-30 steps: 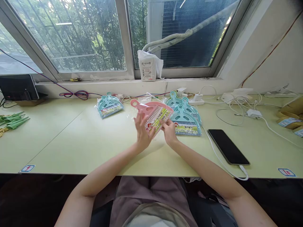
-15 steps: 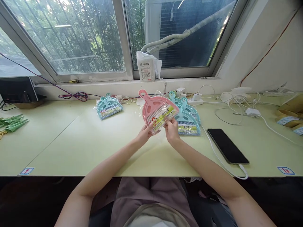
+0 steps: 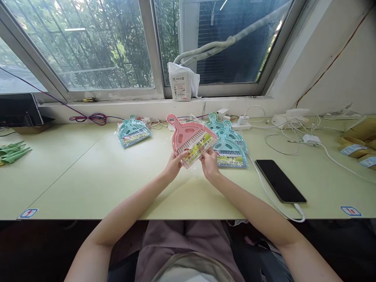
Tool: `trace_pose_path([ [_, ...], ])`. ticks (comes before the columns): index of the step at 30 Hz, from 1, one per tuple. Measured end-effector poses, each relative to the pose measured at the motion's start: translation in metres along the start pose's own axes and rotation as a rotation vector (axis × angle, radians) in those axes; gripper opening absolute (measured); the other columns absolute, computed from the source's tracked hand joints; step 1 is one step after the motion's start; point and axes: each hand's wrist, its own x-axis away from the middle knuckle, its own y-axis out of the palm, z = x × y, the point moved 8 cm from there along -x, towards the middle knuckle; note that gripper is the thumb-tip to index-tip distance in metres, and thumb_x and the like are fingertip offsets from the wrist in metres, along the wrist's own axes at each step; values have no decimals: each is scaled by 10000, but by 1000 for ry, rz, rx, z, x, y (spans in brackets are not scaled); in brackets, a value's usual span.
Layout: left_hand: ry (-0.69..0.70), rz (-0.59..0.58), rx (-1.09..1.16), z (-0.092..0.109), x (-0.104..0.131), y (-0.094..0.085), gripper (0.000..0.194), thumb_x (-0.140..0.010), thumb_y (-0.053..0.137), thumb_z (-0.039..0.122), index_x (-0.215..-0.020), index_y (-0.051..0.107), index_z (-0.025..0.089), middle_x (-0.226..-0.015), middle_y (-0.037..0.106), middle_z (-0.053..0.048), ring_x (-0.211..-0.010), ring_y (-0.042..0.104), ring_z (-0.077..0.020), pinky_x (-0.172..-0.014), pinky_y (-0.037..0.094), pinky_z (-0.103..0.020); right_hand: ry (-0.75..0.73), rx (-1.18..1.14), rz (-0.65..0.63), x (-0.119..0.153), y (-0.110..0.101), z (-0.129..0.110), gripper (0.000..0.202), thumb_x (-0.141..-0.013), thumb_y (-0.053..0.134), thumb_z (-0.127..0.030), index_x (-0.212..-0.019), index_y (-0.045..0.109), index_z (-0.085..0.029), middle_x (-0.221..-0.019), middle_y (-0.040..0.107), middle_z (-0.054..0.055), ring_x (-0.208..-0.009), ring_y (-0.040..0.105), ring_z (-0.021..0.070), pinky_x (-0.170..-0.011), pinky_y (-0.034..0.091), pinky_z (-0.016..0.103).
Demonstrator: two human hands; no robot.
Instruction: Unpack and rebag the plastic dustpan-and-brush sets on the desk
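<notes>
A pink dustpan and brush set (image 3: 188, 133) in clear plastic wrap is held up above the table, its handle tilted to the upper left. My left hand (image 3: 174, 166) grips its lower left edge, thumb in front. At its lower right edge, my right hand (image 3: 210, 162) pinches the wrapped corner. Behind and right of that hand lie several teal dustpan sets (image 3: 232, 147), overlapping one another. Further left, more wrapped teal dustpans (image 3: 133, 131) rest in a small pile.
A black phone (image 3: 280, 181) with a white charging cable lies at the right. White cables and adapters (image 3: 311, 139) tangle behind it. Green rolled items (image 3: 14, 152) and a dark screen (image 3: 20, 114) are at the left. A white package (image 3: 181, 85) stands on the sill.
The pink dustpan set and both hands have shifted slightly left and down. Both hands keep their hold. The whole view has also moved a little.
</notes>
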Motion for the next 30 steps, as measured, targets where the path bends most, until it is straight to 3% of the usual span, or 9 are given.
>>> trace_pose_path([
  [3,-47,19,21,-8,2,0,474,-688,798,383,-1089,652,178,-1110,722,-62,-1019,675,-220,-823,537,-295,-7,-3,10,0,-1,-1,230,-705,707,-311,-897,608,-231,-1003,723,34,-973,672,210,-789,581,366],
  [8,-83,-13,57,-16,3,1,504,-722,774,447,-1133,650,184,-1169,705,-76,-1070,660,-222,-891,531,-317,1,-27,17,1,-1,-3,230,-709,689,-289,-919,608,-241,-1002,726,20,-982,673,200,-808,583,365],
  [12,-60,-41,-39,-13,3,1,522,-691,806,359,-1154,645,178,-1198,693,-96,-1075,658,-252,-890,537,-363,32,-39,37,1,-2,2,218,-710,688,-277,-913,614,-249,-1010,729,11,-954,681,185,-799,589,343],
  [16,-65,22,-65,-13,2,-5,542,-631,829,306,-1118,644,155,-1152,708,-103,-999,679,-248,-829,557,-368,63,-68,73,-2,-7,12,223,-682,698,-234,-884,606,-251,-946,738,-9,-890,695,175,-788,599,342],
  [22,-54,64,-151,-10,-6,-15,563,-591,835,311,-1095,650,142,-1082,725,-108,-901,703,-259,-728,574,-358,150,-54,-22,-13,-5,25,167,-731,659,-229,-887,600,-241,-952,747,7,-906,711,176,-835,594,347],
  [26,-74,28,-241,-9,-9,-16,563,-605,832,350,-1083,648,118,-962,740,-122,-762,726,-273,-670,580,-372,194,-93,-1,-18,-8,30,177,-721,667,-206,-887,609,-226,-919,756,13,-853,718,180,-818,601,357],
  [30,-87,11,-264,-5,-13,-18,529,-637,804,321,-1091,630,111,-871,740,-106,-670,719,-255,-611,598,-368,229,-40,-62,-23,-4,32,116,-738,656,-203,-843,607,-215,-871,756,20,-822,722,168,-860,589,355],
])
